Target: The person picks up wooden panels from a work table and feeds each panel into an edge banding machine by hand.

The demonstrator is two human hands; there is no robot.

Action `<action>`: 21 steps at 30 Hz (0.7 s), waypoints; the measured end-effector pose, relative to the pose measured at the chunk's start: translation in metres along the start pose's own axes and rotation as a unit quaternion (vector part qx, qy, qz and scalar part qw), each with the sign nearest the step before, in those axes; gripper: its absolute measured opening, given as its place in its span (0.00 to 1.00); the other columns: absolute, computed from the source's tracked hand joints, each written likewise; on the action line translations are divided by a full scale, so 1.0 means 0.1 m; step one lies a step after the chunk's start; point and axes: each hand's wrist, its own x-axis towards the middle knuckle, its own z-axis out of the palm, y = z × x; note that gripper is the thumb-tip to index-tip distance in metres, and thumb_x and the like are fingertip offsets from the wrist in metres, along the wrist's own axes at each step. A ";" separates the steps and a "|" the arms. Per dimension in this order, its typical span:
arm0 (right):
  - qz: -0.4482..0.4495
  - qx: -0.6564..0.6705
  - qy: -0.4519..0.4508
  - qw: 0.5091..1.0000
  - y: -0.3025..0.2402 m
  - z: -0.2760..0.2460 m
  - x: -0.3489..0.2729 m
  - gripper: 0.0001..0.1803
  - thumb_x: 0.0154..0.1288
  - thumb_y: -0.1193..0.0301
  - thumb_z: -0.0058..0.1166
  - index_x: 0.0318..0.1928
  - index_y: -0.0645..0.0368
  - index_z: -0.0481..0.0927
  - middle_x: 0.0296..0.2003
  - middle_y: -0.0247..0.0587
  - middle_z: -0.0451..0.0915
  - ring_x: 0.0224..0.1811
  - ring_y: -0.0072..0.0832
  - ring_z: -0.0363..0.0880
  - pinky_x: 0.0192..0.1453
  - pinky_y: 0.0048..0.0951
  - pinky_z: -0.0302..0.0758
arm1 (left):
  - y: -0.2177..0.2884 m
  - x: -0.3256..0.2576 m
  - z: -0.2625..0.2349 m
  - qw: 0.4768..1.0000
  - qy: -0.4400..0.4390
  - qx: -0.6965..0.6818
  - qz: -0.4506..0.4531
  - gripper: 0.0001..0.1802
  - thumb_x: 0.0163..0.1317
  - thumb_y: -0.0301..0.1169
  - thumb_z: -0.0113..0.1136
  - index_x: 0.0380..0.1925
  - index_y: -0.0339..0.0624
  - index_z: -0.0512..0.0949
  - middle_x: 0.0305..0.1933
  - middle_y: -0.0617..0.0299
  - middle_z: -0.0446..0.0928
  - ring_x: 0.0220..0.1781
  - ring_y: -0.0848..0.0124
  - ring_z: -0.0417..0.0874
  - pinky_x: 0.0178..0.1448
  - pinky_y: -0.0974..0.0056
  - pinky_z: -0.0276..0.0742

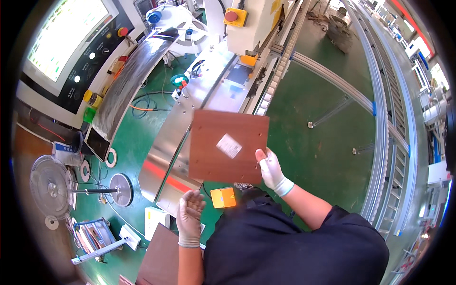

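Observation:
A reddish-brown rectangular panel (pixel 209 156) with small drilled holes is held up in front of me, over the metal machine table. On its face sits a white printed label (pixel 229 146), turned at an angle. My gloved right hand (pixel 273 172) grips the panel's right edge, thumb on the face and the other fingers partly hidden. Below the panel's lower left corner is my gloved left hand (pixel 191 216), apart from it, fingers loosely curled and nothing visible in them. Beneath that hand, at the lower left, more brown panels (pixel 159 254) lie.
The steel machine table (pixel 161 166) runs away to a machine head with a red stop button (pixel 231 17). At the left stand a control screen (pixel 66 35) and a fan (pixel 52 186). A yellow box (pixel 223 197) is near my legs. Roller conveyor rails (pixel 380 114) line the right.

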 end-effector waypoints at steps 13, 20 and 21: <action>0.099 -0.054 0.144 0.983 0.62 -0.40 0.72 0.26 0.81 0.55 0.51 0.62 0.67 0.75 0.52 0.37 0.82 0.50 0.23 0.76 0.60 0.27 0.73 | -0.18 0.26 -0.70 0.542 0.115 0.776 0.300 0.33 0.62 0.38 0.61 0.66 0.39 0.70 0.74 0.47 0.67 0.79 0.41 0.59 0.83 0.41 0.51; -0.091 -0.369 0.031 0.924 0.18 -0.30 0.27 0.60 0.66 0.51 0.66 0.81 0.67 0.41 0.79 0.71 0.49 0.83 0.59 0.50 0.83 0.43 0.54 | -0.16 0.27 -0.72 0.542 0.125 0.769 0.314 0.34 0.61 0.37 0.63 0.66 0.36 0.70 0.73 0.45 0.67 0.79 0.40 0.59 0.82 0.40 0.52; -0.056 -0.397 -0.009 0.916 0.07 -0.27 0.22 0.63 0.64 0.48 0.67 0.81 0.67 0.40 0.79 0.73 0.44 0.83 0.61 0.46 0.84 0.45 0.52 | -0.17 0.28 -0.70 0.544 0.127 0.768 0.313 0.34 0.61 0.37 0.63 0.66 0.36 0.71 0.73 0.44 0.68 0.79 0.40 0.59 0.82 0.40 0.52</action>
